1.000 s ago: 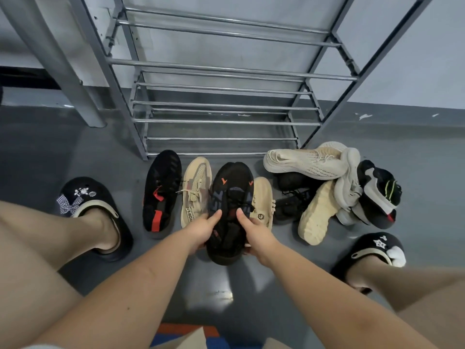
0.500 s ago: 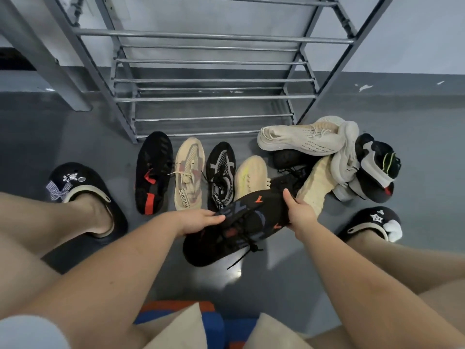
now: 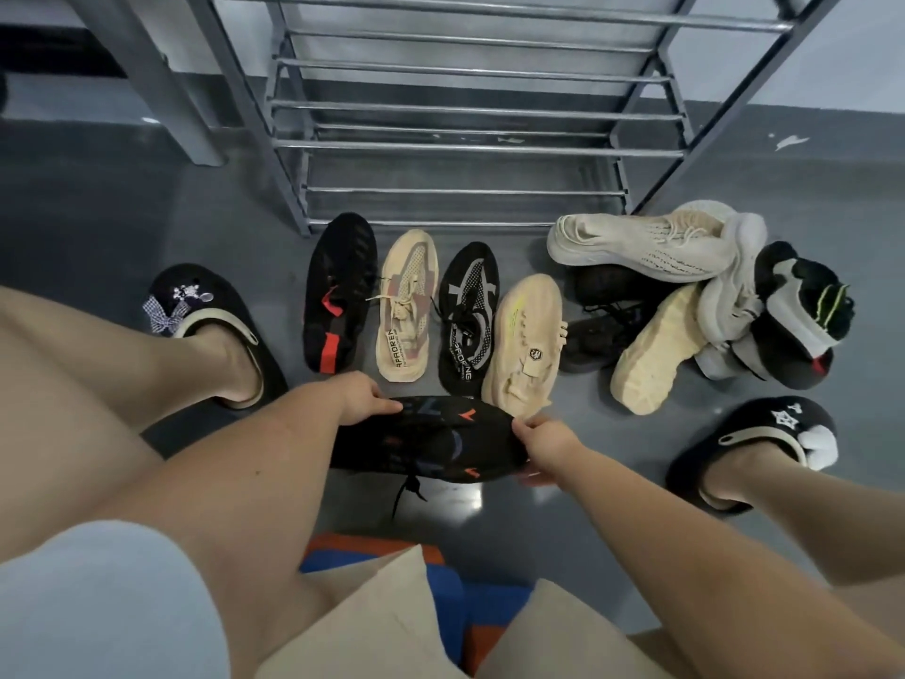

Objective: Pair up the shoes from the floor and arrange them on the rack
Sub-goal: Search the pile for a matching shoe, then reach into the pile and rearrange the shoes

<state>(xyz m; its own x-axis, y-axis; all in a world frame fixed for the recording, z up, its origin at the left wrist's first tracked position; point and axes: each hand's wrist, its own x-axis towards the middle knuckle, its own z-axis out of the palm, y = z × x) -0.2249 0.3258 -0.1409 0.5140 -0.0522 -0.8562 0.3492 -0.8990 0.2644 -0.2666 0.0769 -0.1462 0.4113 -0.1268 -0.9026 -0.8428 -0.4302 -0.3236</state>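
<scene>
We hold the black shoe (image 3: 431,441) crosswise just above the floor (image 3: 489,531), nearer to us than the row of shoes. Our left hand (image 3: 360,396) grips one end, fingers curled over it; our right hand (image 3: 546,445) pinches the other end between thumb and fingers. A loose lace hangs beneath. The shoe looks light and soft, likely to flex in the middle, so holding both ends, or the stiffer heel, should serve best. Beyond it, four single shoes lie side by side: black with red (image 3: 338,298), tan (image 3: 409,306), black and white (image 3: 467,316), pale yellow (image 3: 526,340). To their right is a jumbled pile (image 3: 685,296). Farthest stands the rack (image 3: 470,149), its bars bare.
</scene>
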